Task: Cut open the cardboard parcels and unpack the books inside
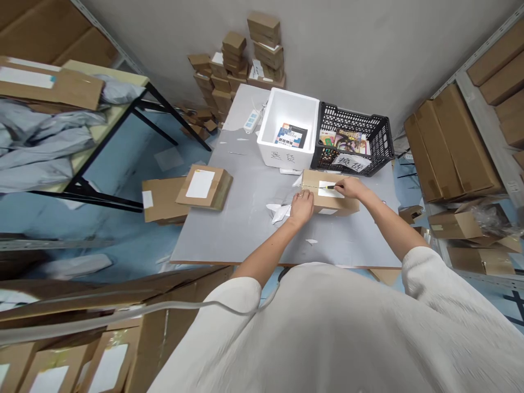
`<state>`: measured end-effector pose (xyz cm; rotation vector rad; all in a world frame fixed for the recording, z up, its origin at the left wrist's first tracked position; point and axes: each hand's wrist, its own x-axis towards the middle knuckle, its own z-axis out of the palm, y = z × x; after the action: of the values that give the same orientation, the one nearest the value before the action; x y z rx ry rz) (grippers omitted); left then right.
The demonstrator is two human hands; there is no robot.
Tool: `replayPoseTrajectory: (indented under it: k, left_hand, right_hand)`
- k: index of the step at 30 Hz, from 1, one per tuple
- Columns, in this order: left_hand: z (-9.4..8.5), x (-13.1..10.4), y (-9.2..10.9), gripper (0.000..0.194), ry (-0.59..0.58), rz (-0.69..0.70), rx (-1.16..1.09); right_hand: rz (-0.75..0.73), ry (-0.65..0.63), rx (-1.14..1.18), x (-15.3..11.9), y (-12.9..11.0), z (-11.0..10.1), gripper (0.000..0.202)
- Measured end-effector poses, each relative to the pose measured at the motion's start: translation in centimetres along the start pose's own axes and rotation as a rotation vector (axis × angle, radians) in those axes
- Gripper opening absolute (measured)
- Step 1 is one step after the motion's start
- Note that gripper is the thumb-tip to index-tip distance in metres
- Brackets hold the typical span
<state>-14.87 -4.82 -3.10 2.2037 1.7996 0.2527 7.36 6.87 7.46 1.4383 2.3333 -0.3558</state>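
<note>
A taped cardboard box (327,204) with a white label (329,190) lies on the grey table. My left hand (302,207) grips its left end, the fingers bent over the edge. In my right hand (351,188) is a slim black-and-yellow box cutter (328,187). Its tip points left and lies over the label, close to the tape seam; whether the blade is in the cardboard is too small to tell. Torn white paper (279,213) lies beside my left hand.
Behind the box stand a white foam bin (286,158) and a black plastic crate (376,152), both holding books. Another labelled carton (223,191) sits at the table's left edge. A white power strip (251,121) lies at the back. Stacked cartons (266,52) line the wall.
</note>
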Motion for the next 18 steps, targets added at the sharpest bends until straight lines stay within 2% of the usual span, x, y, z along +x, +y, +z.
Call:
replayPoseTrajectory:
  k: [11,18]
  left_hand:
    - [-0.4,0.1,0.4,0.057,-0.028,-0.029,0.030]
    - [-0.4,0.5,1.1,0.061,-0.063,-0.075,0.078]
  right_hand:
    - [0.079,-0.020,0.036,-2.2,5.9,1.3,0.043]
    - [0.163,-0.025,0.022,-4.3,8.2,1.7,0.045]
